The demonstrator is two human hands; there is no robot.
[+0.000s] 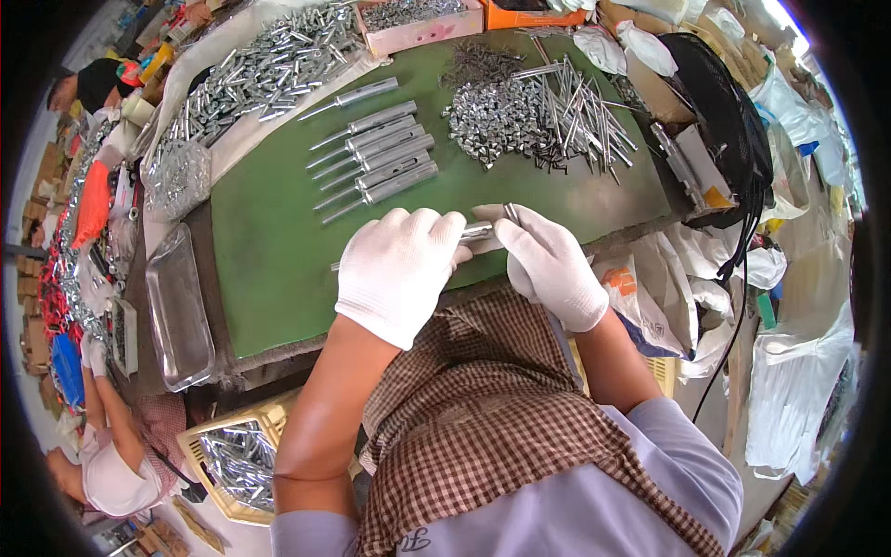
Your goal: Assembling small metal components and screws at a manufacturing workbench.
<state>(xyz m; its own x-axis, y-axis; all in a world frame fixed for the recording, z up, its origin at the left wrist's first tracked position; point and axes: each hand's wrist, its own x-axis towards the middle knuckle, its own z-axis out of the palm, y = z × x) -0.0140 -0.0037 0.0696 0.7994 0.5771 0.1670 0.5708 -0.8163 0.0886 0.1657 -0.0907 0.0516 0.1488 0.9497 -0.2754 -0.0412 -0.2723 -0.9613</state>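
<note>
My left hand [399, 271], in a white glove, is wrapped round a shiny metal tube [477, 232]. The tube's open-looking end points right, and a thin rod sticks out on the hand's left side. In its matching glove, my right hand [555, 265] pinches a small metal piece [510, 213] between thumb and fingers, close to the tube's end. Whether the two parts touch, I cannot tell. Beyond my hands, several metal cylinders with thin pointed shafts [399, 181] lie in a slanted row on the green mat [269, 278].
Small metal caps [492, 121] and thin rods [585, 116] are heaped on the mat's far right. Metal tubes [269, 65] pile up far left, near a pink box [422, 30]. A metal tray [179, 311] and a yellow crate [232, 457] are at left, where another person [121, 464] works.
</note>
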